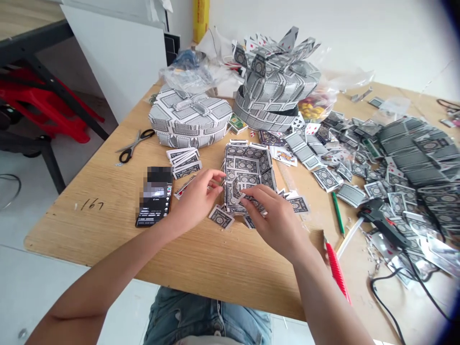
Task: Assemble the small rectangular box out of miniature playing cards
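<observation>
An open box woven from folded playing cards stands in front of me, its dark patterned card backs facing up inside. My left hand is at its left wall, fingers bent and apart from the thumb, with nothing seen between them. Over the near right part of the box, my right hand pinches a playing card between thumb and fingers; whether this card is joined to the box I cannot tell. Loose cards lie by the box's near edge. A small stack of folded cards lies to its left.
A phone and scissors lie at left. Behind stand a lidded card box and a taller card construction. At right are a green pencil, a red cutter, a glue gun with its cable, and many scattered cards.
</observation>
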`<state>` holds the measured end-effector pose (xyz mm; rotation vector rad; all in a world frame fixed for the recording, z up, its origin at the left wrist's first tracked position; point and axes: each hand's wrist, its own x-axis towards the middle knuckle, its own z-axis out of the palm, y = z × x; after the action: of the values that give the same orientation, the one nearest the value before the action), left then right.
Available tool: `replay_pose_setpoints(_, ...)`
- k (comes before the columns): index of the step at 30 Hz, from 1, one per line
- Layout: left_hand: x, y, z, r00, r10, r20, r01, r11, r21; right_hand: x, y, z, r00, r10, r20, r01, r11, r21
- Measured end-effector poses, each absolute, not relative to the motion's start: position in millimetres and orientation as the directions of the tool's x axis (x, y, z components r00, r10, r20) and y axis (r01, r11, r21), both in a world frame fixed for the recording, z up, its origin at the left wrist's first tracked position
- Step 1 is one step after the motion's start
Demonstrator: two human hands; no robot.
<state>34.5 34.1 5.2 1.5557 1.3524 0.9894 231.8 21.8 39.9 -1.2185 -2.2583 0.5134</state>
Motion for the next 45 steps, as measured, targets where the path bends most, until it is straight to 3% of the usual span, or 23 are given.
replay_pose_setpoints(11, 37.6, 24.6, -11.6, 0.187, 0.977, -0.105, 0.112, 0.085, 0.990, 223.1, 27.4, 35.1, -0.533, 0.819, 0.210, 0.621, 0.548, -0.560)
replay_pose_setpoints(14, 37.6, 21.1, -8.8, 0.242, 0.960, -0.143, 0.136, 0.113, 0.984, 224.1, 26.3, 37.3, -0.538, 0.821, 0.192, 0.651, 0.549, -0.524)
replay_pose_setpoints(24, 40.2, 18.0, -8.2, 0.179, 0.984, 0.005, 0.272, -0.054, 0.961, 221.7, 36.3, 42.9, -0.637, 0.754, 0.163, 0.617, 0.625, -0.478)
replay_pose_setpoints(35, 36.3, 19.4, -7.2, 0.296, 0.952, 0.084, 0.391, -0.201, 0.898, 226.5, 38.4, 45.4, -0.683, 0.723, 0.104, 0.590, 0.629, -0.507)
replay_pose_setpoints(45, 37.1, 22.1, -6.8, 0.294, 0.952, 0.081, 0.347, -0.185, 0.920, 222.0, 20.9, 34.7, -0.628, 0.768, 0.123, 0.632, 0.596, -0.496)
